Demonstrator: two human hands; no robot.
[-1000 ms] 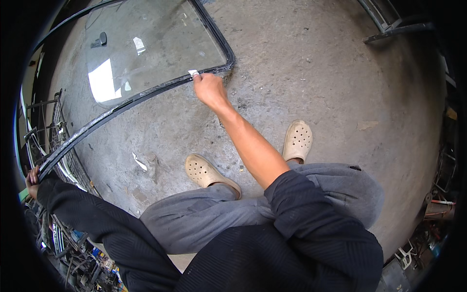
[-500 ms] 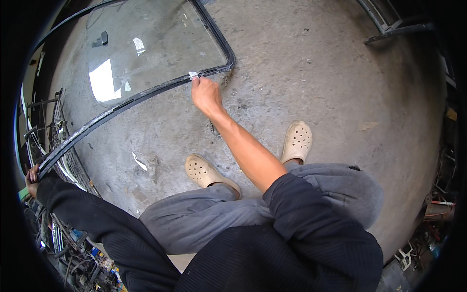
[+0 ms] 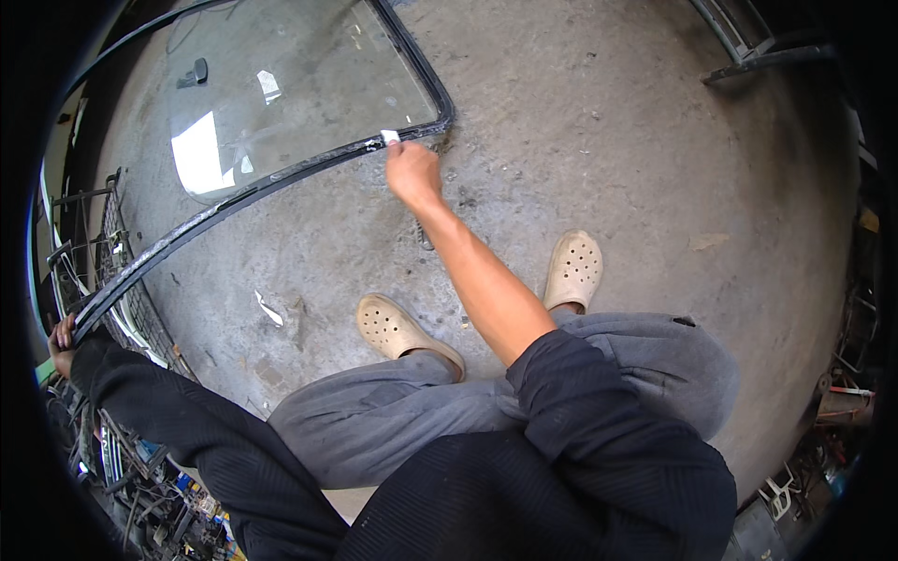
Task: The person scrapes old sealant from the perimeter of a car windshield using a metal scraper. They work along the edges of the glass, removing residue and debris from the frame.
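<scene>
A large curved windshield (image 3: 309, 103) with a black border (image 3: 281, 176) and a dark mirror mount (image 3: 199, 72) on its glass spans the upper left. My left hand (image 3: 63, 344) is closed at its lower left corner, fingers curled at the edge; part of that hand is lost in the dark rim of the picture. My right hand (image 3: 412, 171) is closed in a pinch on a small flat white piece (image 3: 389, 136), too small to tell its kind. The piece touches the near black border, close to the right corner. Greyish residue streaks that border.
My feet in beige clogs (image 3: 397, 327) stand on the stained concrete floor (image 3: 561, 159). A torn white scrap (image 3: 268, 309) lies left of them. Wire racks (image 3: 117, 243) and cluttered parts (image 3: 140, 486) fill the left side. A metal frame (image 3: 762, 61) stands at the upper right.
My right hand has slid a little to the right along the near border, toward the corner, with the white piece in it. My left hand has stayed in place.
</scene>
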